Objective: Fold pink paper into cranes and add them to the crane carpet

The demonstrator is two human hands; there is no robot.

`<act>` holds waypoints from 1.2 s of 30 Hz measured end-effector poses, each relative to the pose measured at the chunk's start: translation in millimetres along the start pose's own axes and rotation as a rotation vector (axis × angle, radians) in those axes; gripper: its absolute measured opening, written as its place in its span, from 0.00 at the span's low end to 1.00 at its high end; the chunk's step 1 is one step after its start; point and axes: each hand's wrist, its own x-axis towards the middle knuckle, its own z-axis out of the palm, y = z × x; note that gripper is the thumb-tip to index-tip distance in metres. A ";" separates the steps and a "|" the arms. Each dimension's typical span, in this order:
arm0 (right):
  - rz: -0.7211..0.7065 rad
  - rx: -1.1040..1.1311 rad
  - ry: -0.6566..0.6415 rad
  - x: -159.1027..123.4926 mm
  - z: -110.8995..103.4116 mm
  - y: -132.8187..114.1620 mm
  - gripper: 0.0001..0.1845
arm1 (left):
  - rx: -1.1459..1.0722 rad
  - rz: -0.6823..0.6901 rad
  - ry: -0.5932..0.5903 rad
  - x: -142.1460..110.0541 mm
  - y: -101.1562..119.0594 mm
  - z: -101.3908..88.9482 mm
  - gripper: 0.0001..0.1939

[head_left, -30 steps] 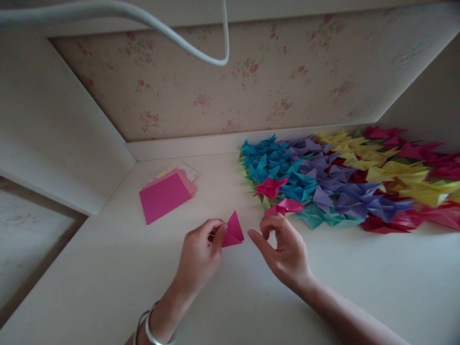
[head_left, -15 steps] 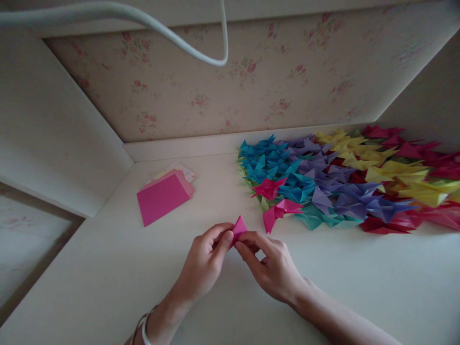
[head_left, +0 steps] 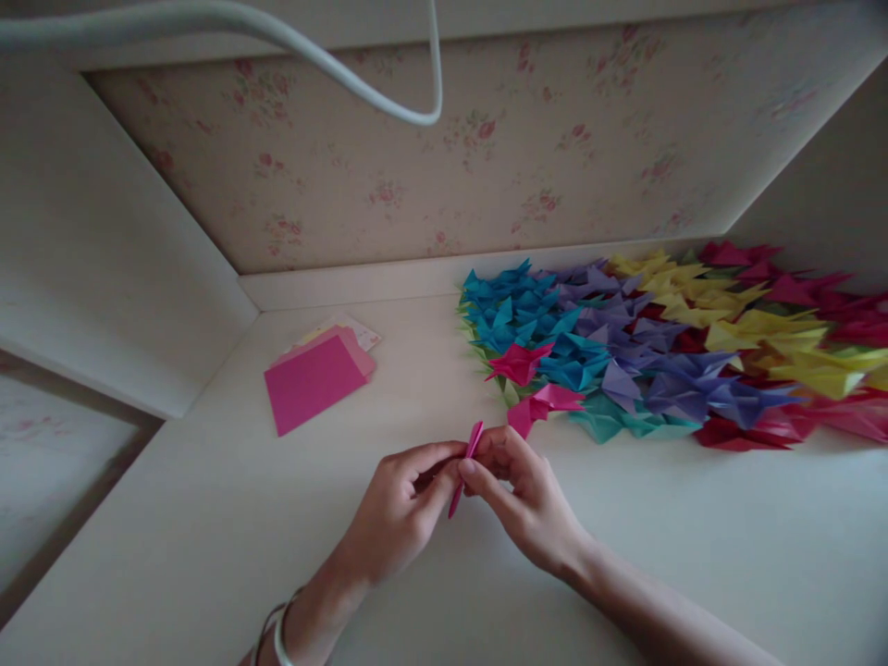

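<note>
Between both hands, a small folded pink origami paper (head_left: pixel 474 438) is held edge-on above the table, its narrow ends showing above and below the fingertips. My left hand (head_left: pixel 406 495) is closed, pinching it from the left with thumb and forefinger. From the right, my right hand (head_left: pixel 524 495) grips the same paper, thumb in front and fingers curled behind. Just beyond the right hand lies a pink folded paper crane (head_left: pixel 545 403), with another pink crane (head_left: pixel 519 364) behind it. The fingers hide the middle of the held paper.
Rows of folded paper cranes (head_left: pixel 624 342) in blue, purple, yellow, red and teal cover the table's right rear. A stack of pink paper sheets (head_left: pixel 315 384) lies on the white table (head_left: pixel 208 518) at left. A white cable (head_left: pixel 333 79) hangs overhead before the floral wall.
The pink paper has turned from showing a flat triangular face to edge-on. My right hand's fingers have shifted up and behind it.
</note>
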 end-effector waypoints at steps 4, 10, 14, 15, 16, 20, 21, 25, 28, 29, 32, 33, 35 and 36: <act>0.002 0.021 -0.020 0.3 -0.6 4.2 0.13 | -0.038 -0.005 -0.059 -0.5 2.8 0.1 0.16; -0.009 0.043 -0.032 0.1 -1.1 2.9 0.14 | -0.006 0.070 -0.068 -0.2 9.8 1.5 0.11; -0.014 0.051 -0.023 -1.2 -2.1 1.2 0.15 | -0.013 0.078 -0.093 -0.3 9.8 1.5 0.09; -0.014 0.052 -0.027 -1.5 -2.4 0.9 0.15 | -0.021 0.076 -0.102 -0.3 9.4 1.3 0.09; -0.014 0.052 -0.031 -1.9 -2.7 0.7 0.15 | -0.028 0.072 -0.110 -0.3 8.9 1.1 0.08; -0.020 0.043 -0.030 -2.7 -4.4 0.0 0.15 | -0.033 0.053 -0.133 -0.6 7.1 0.5 0.08; -0.025 0.036 -0.022 -2.7 -4.7 -0.1 0.15 | -0.022 0.053 -0.136 -0.7 6.9 0.4 0.09; -0.063 0.023 -0.012 -2.6 -5.0 -1.4 0.15 | 0.011 0.050 -0.139 -0.5 7.7 -0.3 0.11; -0.075 -0.011 -0.008 -2.2 -4.9 -3.2 0.14 | -0.005 0.046 -0.142 0.9 9.5 -0.7 0.13; -0.075 -0.029 -0.005 -2.0 -4.9 -3.6 0.13 | -0.009 0.049 -0.142 1.4 10.1 -0.4 0.13; -0.072 -0.065 0.004 -1.3 -5.0 -3.3 0.14 | -0.012 0.055 -0.135 1.8 9.8 1.7 0.14; -0.073 -0.073 0.006 -1.1 -4.8 -2.8 0.14 | -0.012 0.051 -0.126 1.5 8.8 2.8 0.14; -0.077 -0.103 0.006 -0.8 -4.0 -1.5 0.13 | 0.010 0.046 -0.082 0.2 5.4 5.3 0.15; -0.084 -0.127 0.006 -0.8 -3.4 -0.9 0.13 | 0.027 0.045 -0.056 -0.5 3.1 6.4 0.16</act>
